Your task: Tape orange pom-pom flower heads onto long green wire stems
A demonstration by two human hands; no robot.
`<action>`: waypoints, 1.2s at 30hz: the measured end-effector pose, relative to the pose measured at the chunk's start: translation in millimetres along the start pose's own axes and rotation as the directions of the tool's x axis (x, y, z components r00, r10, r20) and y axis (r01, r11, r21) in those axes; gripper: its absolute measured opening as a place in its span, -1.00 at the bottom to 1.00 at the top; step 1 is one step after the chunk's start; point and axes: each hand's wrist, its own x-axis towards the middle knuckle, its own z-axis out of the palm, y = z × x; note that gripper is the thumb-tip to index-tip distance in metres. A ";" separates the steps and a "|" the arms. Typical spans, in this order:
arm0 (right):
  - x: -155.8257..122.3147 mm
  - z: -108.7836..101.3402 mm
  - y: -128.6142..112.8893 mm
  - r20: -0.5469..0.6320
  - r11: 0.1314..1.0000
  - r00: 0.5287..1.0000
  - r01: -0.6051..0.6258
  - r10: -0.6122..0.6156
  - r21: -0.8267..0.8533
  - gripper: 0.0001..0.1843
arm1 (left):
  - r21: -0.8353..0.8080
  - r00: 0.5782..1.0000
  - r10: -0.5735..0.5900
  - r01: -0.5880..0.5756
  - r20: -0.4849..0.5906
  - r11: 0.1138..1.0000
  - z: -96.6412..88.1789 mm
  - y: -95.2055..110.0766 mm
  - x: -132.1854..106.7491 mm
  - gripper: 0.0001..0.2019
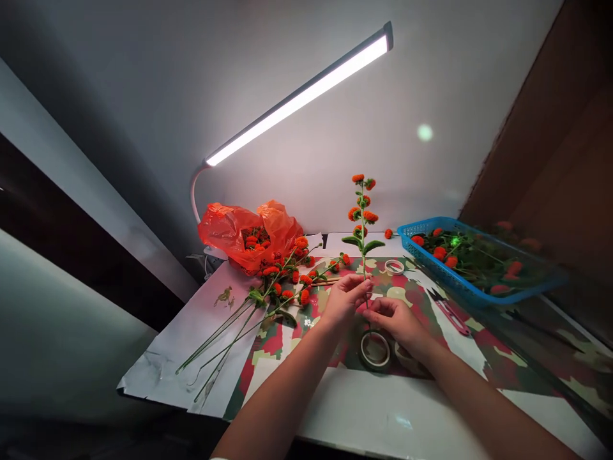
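An artificial flower stem (364,255) stands upright above the table, with several small orange fuzzy blooms and a pair of green leaves. My left hand (343,299) pinches it below the leaves. Just lower and to the right, my right hand (396,322) has its fingers closed at the stem's bottom end; whether they also grip tape is hidden. Directly beneath my fingers is a roll of dark green tape (375,350). Several similar flower stems (261,300) lie in a pile to the left of my hands.
An orange plastic bag (225,233) holding orange blooms sits at the back left under a lit lamp (306,96). At right is a blue basket (460,284) of flowers. Red-handled thread snips (453,314), a white tape roll (394,267) and a loose bloom (388,234) lie nearby.
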 end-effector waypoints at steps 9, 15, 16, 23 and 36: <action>-0.3 -7.9 -3.2 0.042 0.991 0.993 -0.115 0.112 0.069 -0.60 | -0.059 1.000 -0.028 0.029 0.004 0.998 -5.5 5.3 5.2 -0.69; 2.0 -12.5 -1.6 0.186 0.978 0.974 -0.159 0.133 0.136 -0.61 | -0.188 0.991 -0.119 0.129 0.063 0.974 -7.8 4.8 6.9 -0.72; 2.4 -12.1 -0.7 0.203 0.977 0.970 -0.162 0.132 0.140 -0.61 | -0.199 0.988 -0.125 0.140 0.086 0.970 -7.0 4.6 6.3 -0.72; 1.3 1.0 -0.7 0.020 0.990 1.000 0.003 -0.006 0.139 -0.64 | 0.106 0.994 0.043 -0.054 0.101 0.993 -4.1 -1.9 2.4 -0.61; 0.4 -7.9 -4.1 0.186 0.989 0.982 -0.061 0.035 0.137 -0.65 | -0.067 0.981 -0.174 0.181 0.090 0.981 -6.2 6.4 3.0 -0.68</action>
